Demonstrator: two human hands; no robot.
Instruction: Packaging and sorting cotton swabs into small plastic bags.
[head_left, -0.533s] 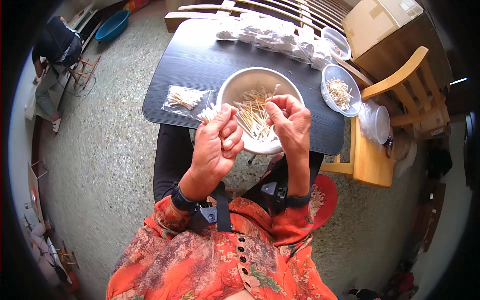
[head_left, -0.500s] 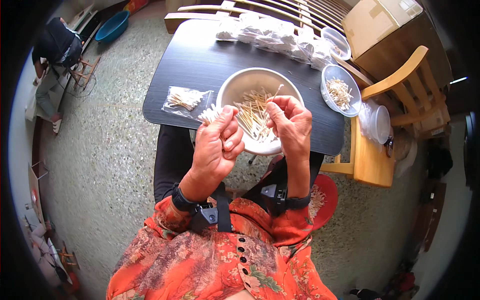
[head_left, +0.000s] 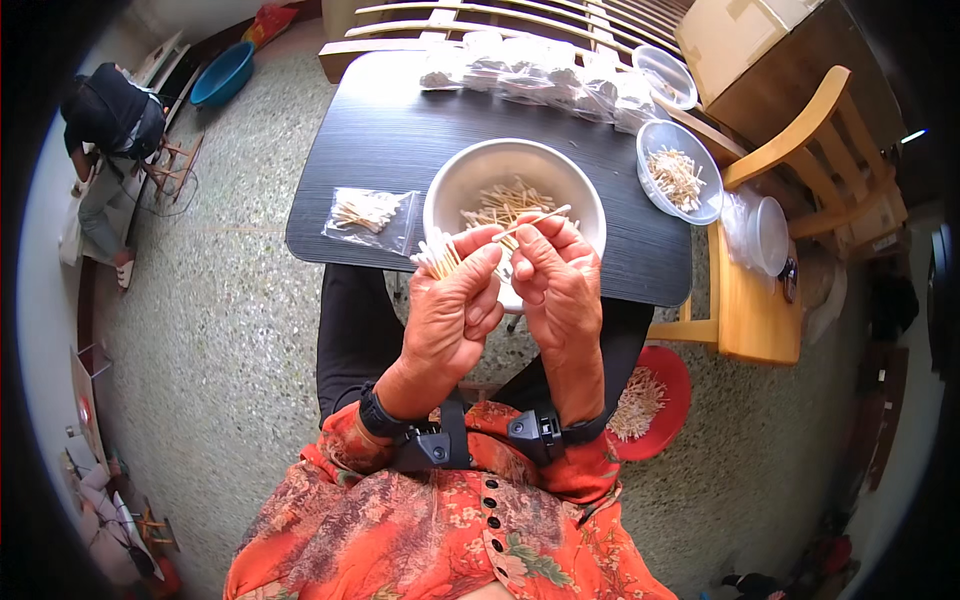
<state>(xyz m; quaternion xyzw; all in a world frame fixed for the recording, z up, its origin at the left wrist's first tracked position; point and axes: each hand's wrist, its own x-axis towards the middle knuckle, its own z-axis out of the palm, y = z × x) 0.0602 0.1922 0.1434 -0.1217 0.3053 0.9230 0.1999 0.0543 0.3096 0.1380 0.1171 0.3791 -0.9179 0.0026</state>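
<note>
A bundle of cotton swabs [head_left: 437,256] is gripped in my left hand [head_left: 447,315], white tips fanned out at the top left. My right hand [head_left: 556,285] pinches a single cotton swab [head_left: 540,219] by its lower end; it slants up to the right. The fingertips of both hands come close together at that end, and whether they touch I cannot tell. Both hands are over the near rim of a white bowl [head_left: 440,180], which holds many loose cotton swabs [head_left: 512,199]. Left of the bowl lies a clear plastic bag [head_left: 372,217] with swabs inside.
The dark table [head_left: 355,120] carries a row of filled plastic bags [head_left: 535,70] along its far edge. A clear tub [head_left: 680,178] of swabs stands at right, beside a wooden chair [head_left: 750,335]. On the floor sits a red basin [head_left: 668,405] with swabs. Another person [head_left: 115,120] sits far left.
My right hand has moved left and down toward my left hand, and the swab in it now lies at a flatter slant. My left hand still holds the bundle.
</note>
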